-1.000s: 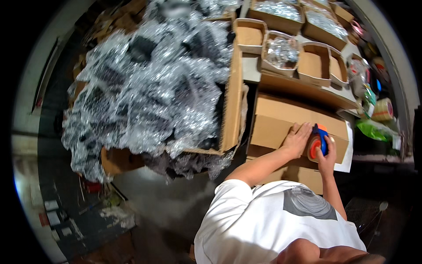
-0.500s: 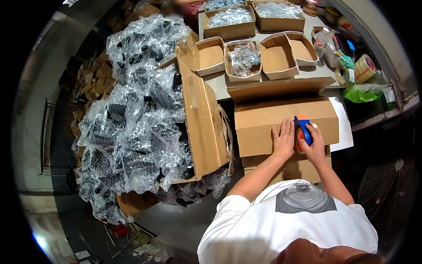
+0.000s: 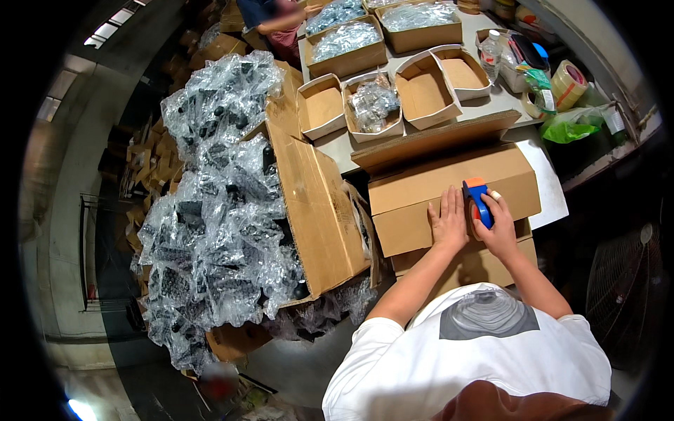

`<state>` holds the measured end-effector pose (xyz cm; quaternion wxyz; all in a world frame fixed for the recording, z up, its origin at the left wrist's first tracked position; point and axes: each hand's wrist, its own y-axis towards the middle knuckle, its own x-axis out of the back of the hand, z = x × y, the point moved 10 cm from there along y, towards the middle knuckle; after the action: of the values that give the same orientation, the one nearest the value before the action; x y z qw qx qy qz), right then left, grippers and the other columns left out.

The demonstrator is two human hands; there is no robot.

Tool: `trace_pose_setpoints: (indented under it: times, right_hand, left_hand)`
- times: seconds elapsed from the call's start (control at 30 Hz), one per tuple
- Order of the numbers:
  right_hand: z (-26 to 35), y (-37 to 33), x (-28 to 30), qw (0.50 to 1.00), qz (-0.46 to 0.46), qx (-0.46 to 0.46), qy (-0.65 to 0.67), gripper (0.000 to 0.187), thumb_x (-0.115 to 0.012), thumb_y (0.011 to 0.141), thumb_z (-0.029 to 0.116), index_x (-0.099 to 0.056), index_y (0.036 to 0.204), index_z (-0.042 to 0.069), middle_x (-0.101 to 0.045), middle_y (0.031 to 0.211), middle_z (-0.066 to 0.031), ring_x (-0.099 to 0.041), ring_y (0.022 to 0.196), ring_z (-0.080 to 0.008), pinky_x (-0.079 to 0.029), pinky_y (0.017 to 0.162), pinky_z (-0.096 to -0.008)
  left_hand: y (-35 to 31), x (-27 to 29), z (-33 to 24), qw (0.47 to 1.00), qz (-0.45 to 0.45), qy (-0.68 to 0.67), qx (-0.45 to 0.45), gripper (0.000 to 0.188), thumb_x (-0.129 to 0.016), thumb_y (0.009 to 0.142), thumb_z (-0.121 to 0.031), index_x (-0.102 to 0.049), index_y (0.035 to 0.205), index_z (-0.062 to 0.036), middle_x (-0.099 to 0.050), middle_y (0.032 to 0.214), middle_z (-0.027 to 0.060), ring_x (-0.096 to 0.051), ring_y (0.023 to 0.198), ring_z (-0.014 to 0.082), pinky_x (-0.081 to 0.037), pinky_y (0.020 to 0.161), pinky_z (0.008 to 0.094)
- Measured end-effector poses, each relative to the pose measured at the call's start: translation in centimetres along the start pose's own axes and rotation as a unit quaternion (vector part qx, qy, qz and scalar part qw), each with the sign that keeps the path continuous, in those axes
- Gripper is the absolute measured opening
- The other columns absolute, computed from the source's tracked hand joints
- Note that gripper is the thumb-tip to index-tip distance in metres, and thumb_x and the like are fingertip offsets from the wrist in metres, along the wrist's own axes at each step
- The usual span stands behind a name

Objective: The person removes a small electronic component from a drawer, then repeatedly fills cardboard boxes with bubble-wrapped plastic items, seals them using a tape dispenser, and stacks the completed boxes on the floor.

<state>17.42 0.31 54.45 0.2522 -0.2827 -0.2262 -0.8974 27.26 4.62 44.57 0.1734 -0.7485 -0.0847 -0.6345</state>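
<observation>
A brown cardboard box lies in front of me, one long flap raised along its far side. My left hand rests flat on the box's upper surface, fingers stretched forward and nothing in its grasp. Just right of it, my right hand is wrapped round a blue and orange tape dispenser. The dispenser's orange end points away from me, and it stands against the box top. My right palm hides part of its tape roll.
To the left, a big open carton overflows with bubble-wrapped dark items. Small cardboard trays and boxes of clear packets cover the table beyond. Tape rolls lie far right, above a fan. Another person's arm shows at the top.
The whole view has tilted and shifted slightly. Both hands and the dispenser keep nearly the same place on the box. More of the other person's arm shows at the top.
</observation>
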Motion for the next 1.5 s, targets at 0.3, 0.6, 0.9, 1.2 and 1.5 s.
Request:
trace_pose_setpoints:
  times: [0.3, 0.6, 0.9, 1.2, 1.5]
  right_hand:
    - [-0.2, -2.2, -0.5, 0.999, 0.011, -0.030, -0.019, 0.057, -0.066, 0.071, 0.014, -0.050, 0.124, 0.002, -0.045, 0.132, -0.0202, -0.048, 0.118, -0.0389, -0.045, 0.093, -0.0417]
    - [-1.2, -9.3, -0.3, 0.993, 0.114, -0.023, -0.014, 0.053, -0.061, 0.072, 0.011, -0.050, 0.122, 0.000, -0.046, 0.129, -0.0213, -0.052, 0.112, -0.0400, -0.047, 0.088, -0.0422]
    - [-11.7, -10.0, -3.1, 0.938, 0.178, -0.292, 0.063, 0.036, -0.063, 0.076, 0.021, -0.065, 0.102, -0.003, -0.067, 0.092, -0.0189, -0.065, 0.087, -0.0269, -0.049, 0.080, -0.0339]
    - [0.6, 3.0, -1.3, 0.977, 0.100, 0.119, -0.145, 0.040, -0.065, 0.076, 0.009, -0.057, 0.114, 0.004, -0.053, 0.118, -0.0153, -0.056, 0.100, -0.0336, -0.048, 0.081, -0.0402]
    - [2.2, 8.2, -9.1, 0.905, 0.180, 0.285, -0.260, 0.043, -0.069, 0.071, 0.016, -0.058, 0.111, 0.008, -0.052, 0.121, -0.0109, -0.050, 0.100, -0.0316, -0.043, 0.082, -0.0413]
  left_hand:
    - [0.8, 0.0, -0.3, 0.998, -0.015, -0.058, -0.030, 0.102, -0.070, 0.070, -0.026, -0.008, 0.146, -0.0001, -0.008, 0.154, 0.0137, -0.006, 0.143, 0.0301, -0.004, 0.111, 0.0567]
    - [3.8, 0.0, 1.4, 0.998, 0.047, -0.031, -0.007, 0.133, -0.087, 0.047, -0.042, -0.007, 0.147, -0.0043, -0.007, 0.154, 0.0119, -0.006, 0.142, 0.0301, -0.011, 0.112, 0.0554]
    - [2.8, 0.9, -1.4, 0.988, 0.057, 0.051, -0.137, 0.128, -0.084, 0.053, -0.047, -0.009, 0.147, -0.0048, -0.004, 0.154, 0.0141, -0.006, 0.142, 0.0350, -0.013, 0.108, 0.0618]
    - [2.5, -3.1, -2.0, 0.971, -0.149, 0.179, -0.049, 0.081, -0.057, 0.081, -0.040, -0.022, 0.145, -0.0052, -0.016, 0.153, 0.0109, -0.009, 0.143, 0.0255, -0.008, 0.108, 0.0611]
    - [-11.3, -3.9, 6.9, 0.885, -0.300, -0.229, 0.272, 0.070, -0.067, 0.079, -0.028, -0.033, 0.134, -0.0004, -0.038, 0.131, 0.0159, -0.033, 0.123, 0.0329, -0.022, 0.104, 0.0526]
